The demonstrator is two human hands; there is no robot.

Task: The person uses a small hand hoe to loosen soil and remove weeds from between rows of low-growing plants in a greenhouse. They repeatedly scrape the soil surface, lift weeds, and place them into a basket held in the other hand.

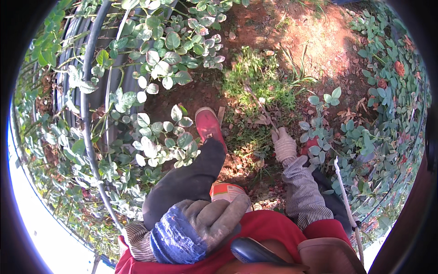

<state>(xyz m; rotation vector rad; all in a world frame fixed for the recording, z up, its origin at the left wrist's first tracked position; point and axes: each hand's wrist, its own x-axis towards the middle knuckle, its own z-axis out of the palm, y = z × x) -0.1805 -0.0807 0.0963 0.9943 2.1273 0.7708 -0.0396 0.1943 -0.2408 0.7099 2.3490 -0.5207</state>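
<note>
My left hand [215, 219], in a soiled work glove with a frayed blue cuff, is raised near my body at the lower middle, its fingers curled; whether it holds anything is hidden. My right hand [284, 144], in a pale knitted glove, reaches down to the ground right of the middle. It grips the end of a thin brown stem [261, 108], which slants up and left into a blurred green leafy clump [248, 78]. A dark tool handle [255, 250] sticks out from a brown pouch at my waist.
Rose bushes [164, 65] with a dark pipe [87, 102] stand on the left, and more rose bushes [386, 85] on the right. A red boot [208, 123] is on reddish soil. An orange and white container [227, 191] sits between my legs. A white cord [344, 191] hangs at right.
</note>
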